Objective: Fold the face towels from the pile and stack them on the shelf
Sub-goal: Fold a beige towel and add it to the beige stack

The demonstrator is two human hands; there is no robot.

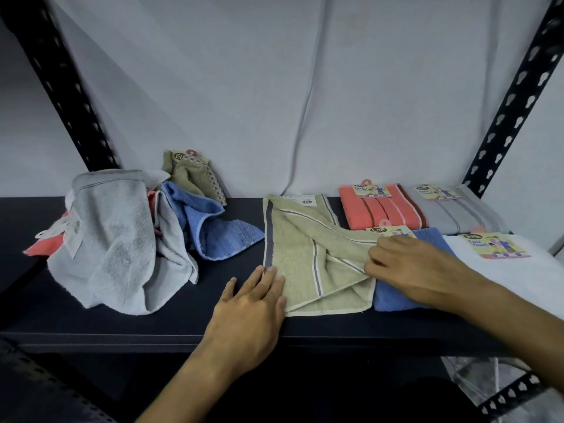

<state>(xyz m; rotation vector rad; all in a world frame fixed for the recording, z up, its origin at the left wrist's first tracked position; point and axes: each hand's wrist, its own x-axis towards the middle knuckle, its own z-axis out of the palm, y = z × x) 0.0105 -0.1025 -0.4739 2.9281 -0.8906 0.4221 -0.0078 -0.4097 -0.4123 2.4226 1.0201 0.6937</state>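
Four folded face towels already sit at about three o'clock on the dark shelf board (128, 325): a coral folded towel with a paper tag (381, 210) and a grey folded towel with stitched stripes (460, 216) at the back, a blue folded towel (393, 296) and a white folded towel (518, 270) in front of them. By my reckoning the job is roughly half done, for the heap of unfolded terry towels (122, 239) at nine o'clock holds at least a big grey one, a blue one, a beige one and some coral cloth.

At the centre lies the beige terry towel with a dark stripe (293, 248), partly folded, its right edge overlapping the blue folded one. Its long axis runs from six o'clock to twelve, the barcode label at the far end by the grey backdrop cloth (274, 87). A flap crosses it slantwise, from the far left corner toward four o'clock.

The left hand (247, 319) lies flat, fingers straight, pressing the near left edge. The right hand (418, 267) has its fingers curled, pinching the loose flap at the right edge. That fold looks unfinished, and stacking comes after.
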